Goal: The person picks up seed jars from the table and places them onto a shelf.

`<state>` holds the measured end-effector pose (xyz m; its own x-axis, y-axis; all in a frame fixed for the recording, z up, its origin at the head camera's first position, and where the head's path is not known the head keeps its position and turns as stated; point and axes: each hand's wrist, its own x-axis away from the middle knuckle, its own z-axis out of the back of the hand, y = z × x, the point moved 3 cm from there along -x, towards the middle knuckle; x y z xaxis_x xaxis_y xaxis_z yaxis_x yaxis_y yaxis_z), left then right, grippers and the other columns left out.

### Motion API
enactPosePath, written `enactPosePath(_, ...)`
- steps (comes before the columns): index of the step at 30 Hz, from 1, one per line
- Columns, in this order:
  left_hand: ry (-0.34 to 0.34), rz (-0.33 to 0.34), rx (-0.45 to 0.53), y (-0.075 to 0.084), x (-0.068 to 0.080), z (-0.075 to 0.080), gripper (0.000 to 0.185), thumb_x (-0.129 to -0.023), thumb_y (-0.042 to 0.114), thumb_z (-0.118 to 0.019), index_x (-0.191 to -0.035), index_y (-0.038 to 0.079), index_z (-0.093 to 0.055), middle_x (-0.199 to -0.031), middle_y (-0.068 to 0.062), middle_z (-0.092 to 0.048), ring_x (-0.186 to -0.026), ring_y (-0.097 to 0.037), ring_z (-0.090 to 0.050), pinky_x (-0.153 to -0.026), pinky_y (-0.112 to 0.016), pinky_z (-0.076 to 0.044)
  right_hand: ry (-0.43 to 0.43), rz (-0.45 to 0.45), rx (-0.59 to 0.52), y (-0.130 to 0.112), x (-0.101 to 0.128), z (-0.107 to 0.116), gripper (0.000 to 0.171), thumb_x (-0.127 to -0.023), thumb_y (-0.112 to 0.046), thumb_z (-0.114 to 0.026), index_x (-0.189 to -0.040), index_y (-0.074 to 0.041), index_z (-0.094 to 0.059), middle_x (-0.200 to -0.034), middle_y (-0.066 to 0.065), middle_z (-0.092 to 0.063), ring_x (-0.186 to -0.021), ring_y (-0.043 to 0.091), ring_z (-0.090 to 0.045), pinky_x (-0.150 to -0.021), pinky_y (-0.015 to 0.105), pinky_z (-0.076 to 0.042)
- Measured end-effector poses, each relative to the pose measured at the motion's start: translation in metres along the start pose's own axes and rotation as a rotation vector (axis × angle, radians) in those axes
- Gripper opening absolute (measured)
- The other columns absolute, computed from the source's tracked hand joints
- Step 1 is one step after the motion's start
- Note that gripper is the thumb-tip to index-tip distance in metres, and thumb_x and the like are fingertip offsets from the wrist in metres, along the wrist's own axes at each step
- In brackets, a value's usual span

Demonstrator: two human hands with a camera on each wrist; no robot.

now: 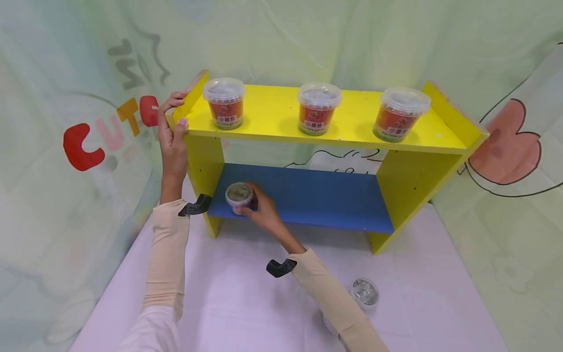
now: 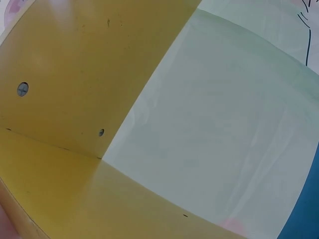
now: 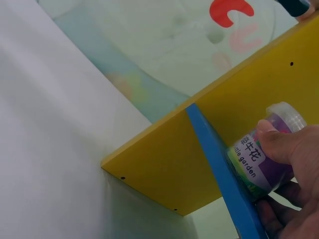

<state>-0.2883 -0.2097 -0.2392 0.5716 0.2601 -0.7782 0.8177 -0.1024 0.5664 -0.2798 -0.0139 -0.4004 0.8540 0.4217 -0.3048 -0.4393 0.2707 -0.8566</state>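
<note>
My right hand (image 1: 262, 210) grips a small lidded plastic cup (image 1: 239, 194) at the left end of the blue shelf board (image 1: 308, 195). In the right wrist view this cup (image 3: 256, 157) has a purple and white label reading "little garden", and its base is at the blue board (image 3: 219, 164). The thumb lies across its side. My left hand (image 1: 173, 127) holds the upper left corner of the yellow shelf unit (image 1: 272, 107), thumb on the front edge. Only the yellow panels (image 2: 75, 74) and a sliver of blue show in the left wrist view.
Three red-labelled cups with clear lids stand along the top shelf: a left one (image 1: 226, 105), a middle one (image 1: 317, 110) and a right one (image 1: 398, 117). A lidded cup (image 1: 365, 292) stands on the white tablecloth (image 1: 246, 293); another is partly hidden behind my right forearm.
</note>
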Motion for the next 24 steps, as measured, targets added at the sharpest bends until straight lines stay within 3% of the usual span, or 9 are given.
enactPosePath(12, -0.022, -0.056, 0.006, -0.0047, -0.0004, 0.0031, 0.033, -0.089, 0.004, -0.045, -0.12, 0.011, -0.05, -0.135, -0.01, -0.049, -0.133, -0.03, -0.041, -0.106, -0.03, -0.046, 0.019, -0.02, 0.017, 0.0062, -0.002, -0.003, 0.075, -0.082, -0.011, -0.077, -0.146, -0.009, -0.038, -0.13, 0.022, -0.056, -0.109, 0.034, -0.064, -0.088, 0.044, -0.056)
enactPosePath(24, -0.005, -0.03, 0.014, -0.004, -0.0014, 0.0018, 0.032, -0.088, 0.002, -0.044, -0.119, 0.008, -0.05, -0.134, -0.009, -0.048, -0.133, -0.028, -0.04, -0.108, -0.031, -0.044, 0.022, -0.04, 0.003, 0.006, -0.0017, -0.0042, 0.078, -0.082, -0.013, -0.077, -0.147, -0.005, -0.033, -0.133, 0.022, -0.056, -0.118, 0.035, -0.061, -0.095, 0.045, -0.053)
